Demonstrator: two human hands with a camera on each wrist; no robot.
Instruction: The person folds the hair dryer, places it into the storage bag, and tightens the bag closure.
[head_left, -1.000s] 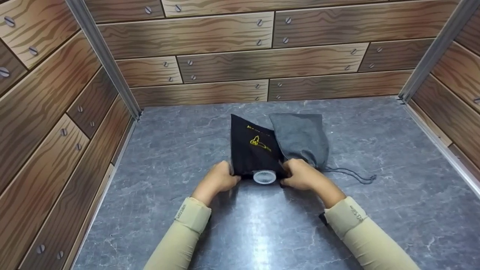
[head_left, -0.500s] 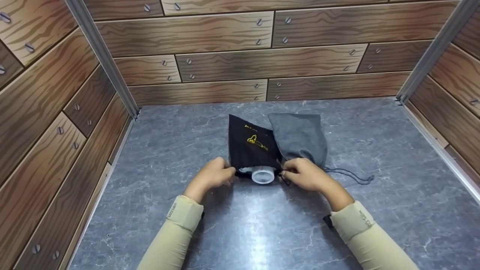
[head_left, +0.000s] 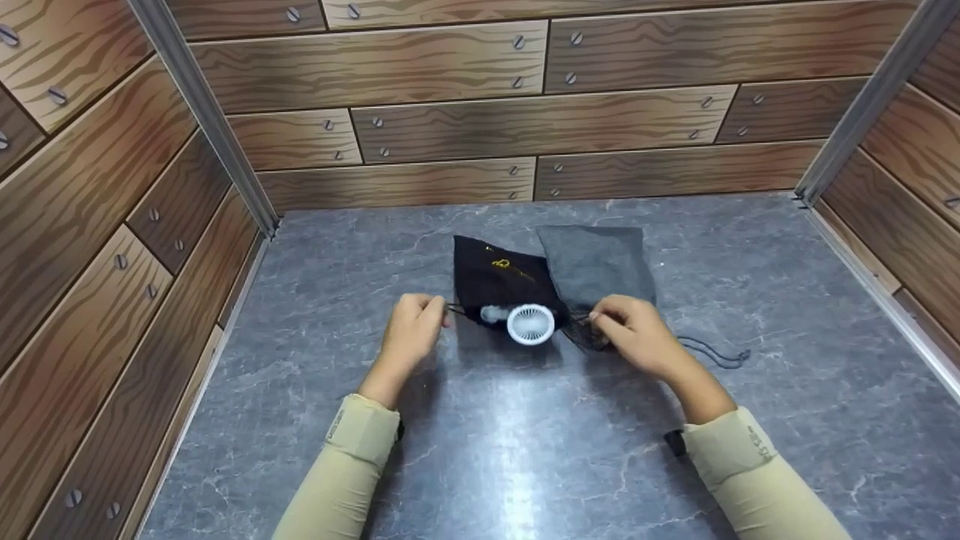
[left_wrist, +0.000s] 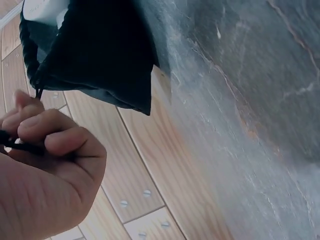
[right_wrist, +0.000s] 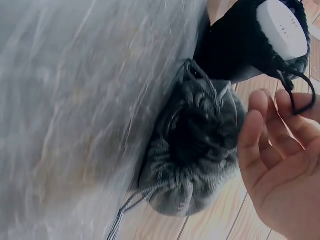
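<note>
A black drawstring pouch [head_left: 491, 281] with yellow markings lies mid-table, its mouth towards me. Out of the mouth sticks a white handheld fan [head_left: 531, 325] with a round slotted grille; its lower part is hidden inside. On the pouch's left, my left hand [head_left: 409, 334] grips the cord with curled fingers; in the left wrist view the black cord [left_wrist: 25, 146] runs through them. My right hand [head_left: 641, 337] pinches the cord on the other side, and the right wrist view has a cord loop [right_wrist: 312, 90] at its fingertips. Both hands are clear of the pouch cloth.
A grey drawstring pouch [head_left: 596, 262] lies against the black one, partly behind my right hand. Its cord [head_left: 712, 351] trails right across the marbled grey tabletop [head_left: 750, 285]. Wood-patterned panels [head_left: 450, 67] enclose the back and sides.
Both hands have moved apart from the pouch's mouth, drawing the cord out on each side. The mouth has lifted and gathered, and the fan's head now tilts up and shows more.
</note>
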